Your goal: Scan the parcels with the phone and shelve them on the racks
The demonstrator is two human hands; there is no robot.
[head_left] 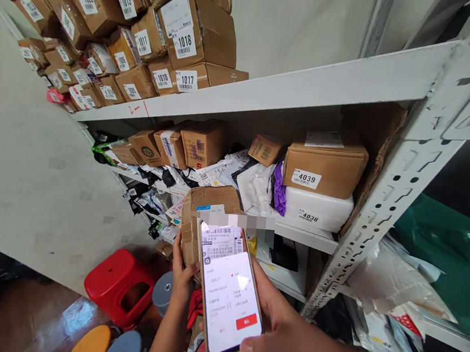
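My right hand [274,320] is closed round a smartphone [231,300], its thumb by the lower edge of the lit screen. A shipping label with a barcode fills the top of that screen, and a red button sits near the bottom. Behind the phone, my left hand [184,272] grips the left side of a brown cardboard box [211,196]. The box is tilted and carries a paper label with a blue strip. The phone hides its lower part. A pixelated patch covers the area just above the phone.
A white metal shelf [265,100] carries numbered boxes, such as the 1018 box [201,32] above and the 4039 box [325,164] below. Its perforated upright [405,184] stands to the right. On the floor at left are a red stool [107,280] and round orange and grey seats.
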